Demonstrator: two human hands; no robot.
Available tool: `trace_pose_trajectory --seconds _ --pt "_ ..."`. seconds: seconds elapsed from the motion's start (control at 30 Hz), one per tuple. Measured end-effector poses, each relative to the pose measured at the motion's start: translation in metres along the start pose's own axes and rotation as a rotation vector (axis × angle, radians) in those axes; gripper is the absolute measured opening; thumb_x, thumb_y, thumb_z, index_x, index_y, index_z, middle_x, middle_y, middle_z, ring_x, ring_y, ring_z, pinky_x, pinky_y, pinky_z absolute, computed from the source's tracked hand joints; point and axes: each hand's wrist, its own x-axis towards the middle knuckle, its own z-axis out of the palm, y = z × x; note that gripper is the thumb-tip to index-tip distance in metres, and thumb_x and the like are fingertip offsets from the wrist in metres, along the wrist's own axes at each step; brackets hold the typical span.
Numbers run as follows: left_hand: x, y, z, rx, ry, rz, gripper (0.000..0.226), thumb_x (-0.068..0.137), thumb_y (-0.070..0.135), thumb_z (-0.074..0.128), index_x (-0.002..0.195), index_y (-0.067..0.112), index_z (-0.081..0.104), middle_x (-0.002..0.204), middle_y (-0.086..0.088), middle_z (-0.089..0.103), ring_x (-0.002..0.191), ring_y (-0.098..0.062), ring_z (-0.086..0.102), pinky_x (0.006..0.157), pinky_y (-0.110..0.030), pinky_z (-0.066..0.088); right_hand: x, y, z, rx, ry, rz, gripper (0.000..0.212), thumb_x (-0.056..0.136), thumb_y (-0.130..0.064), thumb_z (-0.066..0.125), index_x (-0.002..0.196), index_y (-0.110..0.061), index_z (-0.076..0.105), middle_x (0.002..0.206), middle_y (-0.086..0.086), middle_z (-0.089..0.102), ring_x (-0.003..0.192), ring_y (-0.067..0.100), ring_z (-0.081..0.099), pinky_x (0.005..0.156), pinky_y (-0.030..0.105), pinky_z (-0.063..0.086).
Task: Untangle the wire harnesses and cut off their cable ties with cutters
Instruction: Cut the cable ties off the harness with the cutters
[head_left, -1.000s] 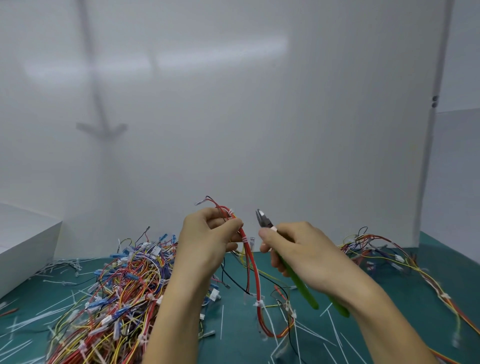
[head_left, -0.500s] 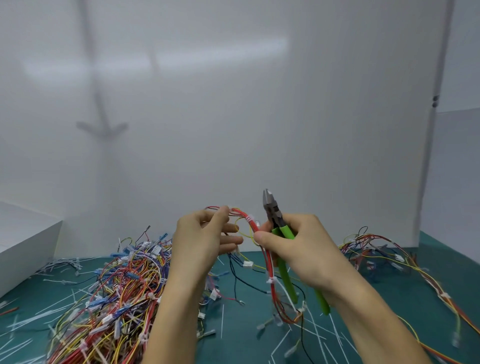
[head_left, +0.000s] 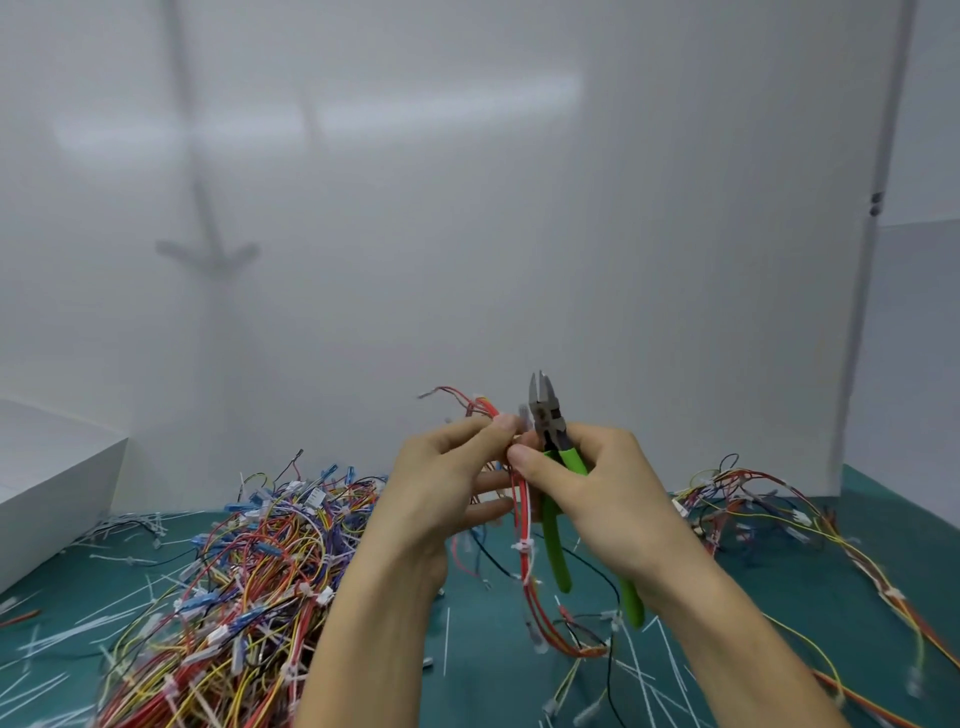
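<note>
A red wire harness (head_left: 523, 525) hangs between my hands above the green mat, with a white cable tie (head_left: 522, 546) round it lower down. My left hand (head_left: 441, 488) pinches the harness near its top end. My right hand (head_left: 592, 488) grips the green-handled cutters (head_left: 553, 467), jaws pointing up and slightly parted, and its thumb presses against the harness beside my left fingertips. The harness's lower loop rests on the mat.
A big tangled pile of coloured harnesses (head_left: 249, 582) lies at the left on the green mat (head_left: 483, 654). Another harness bundle (head_left: 748, 499) spreads at the right. Cut white ties (head_left: 649, 675) litter the mat. A white box (head_left: 47, 478) stands far left, white walls behind.
My right hand has swung the cutters upright and moved left until it meets my left hand at the harness. The harness has shifted to hang straight down between both hands.
</note>
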Motion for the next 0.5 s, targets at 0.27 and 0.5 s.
trace_pose_trajectory --seconds 0.27,0.5 --pt "0.0006 0.0051 -0.0091 -0.068 0.087 0.035 0.019 0.097 0.019 0.060 0.091 0.012 0.077 0.086 -0.001 0.078 0.074 -0.021 0.076 0.055 -0.021 0.058 0.0001 0.0042 -0.0062 -0.539 -0.025 -0.047 0.060 0.084 -0.073 0.019 0.071 -0.025 0.051 0.063 -0.005 0.053 0.059 0.010 0.049 0.056 0.029 0.037" --pt "0.0012 0.0001 -0.0074 0.074 0.070 0.126 0.019 0.097 0.017 0.060 0.085 0.010 0.074 0.072 0.002 0.076 0.066 -0.016 0.074 0.060 -0.021 0.059 -0.0001 0.0060 -0.0093 -0.708 -0.011 -0.152 0.051 0.093 -0.065 0.021 0.072 -0.027 0.047 0.065 -0.005 0.051 0.062 0.011 0.049 0.053 0.028 0.032"
